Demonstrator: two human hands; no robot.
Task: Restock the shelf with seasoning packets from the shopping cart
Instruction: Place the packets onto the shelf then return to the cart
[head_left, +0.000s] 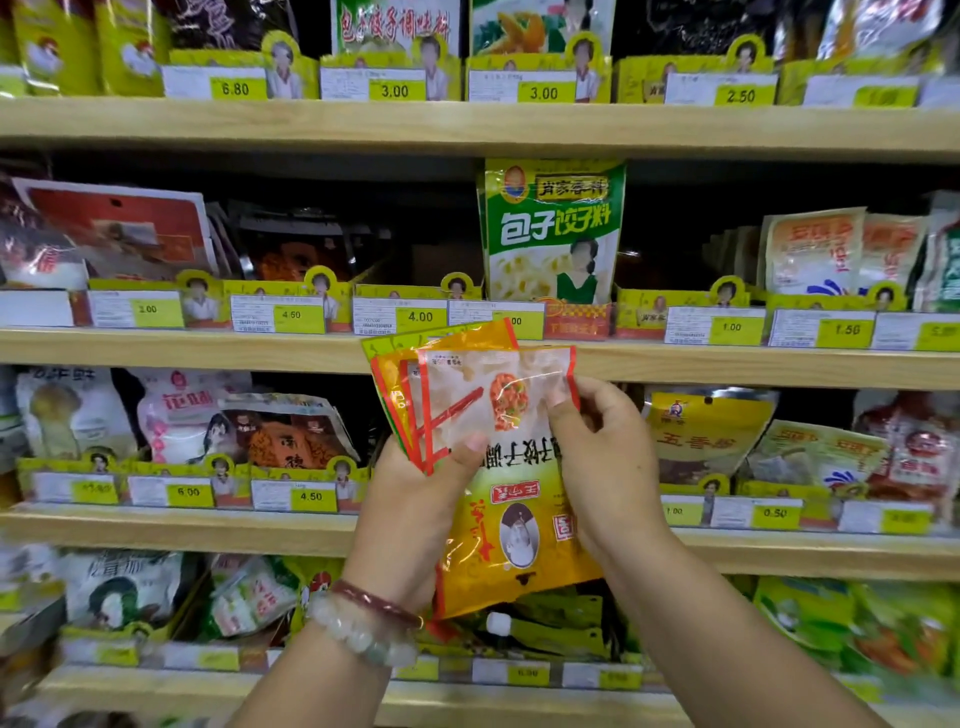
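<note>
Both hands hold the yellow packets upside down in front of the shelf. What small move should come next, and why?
Probably turn the fanned yellow packets upright, since their print reads inverted. The left hand pinches the stack from below and the right hand grips its edge. A slot beside the green packet, behind the 4.00 price tag, looks dark and possibly empty.

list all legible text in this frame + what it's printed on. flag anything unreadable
"包子饺子料": green packet standing on the middle shelf.
"6.80", "3.00", "3.00", "2.50": top shelf price tags.
"4.50", "4.00", "1.00": middle shelf price tags.
"6.00", "4.50", "0.50": lower shelf price tags.
Yellow seasoning packets, held upside down by left hand and right hand: print not reliably readable.
Bottom shelf tags, fine print, other packets: blurred.
</note>
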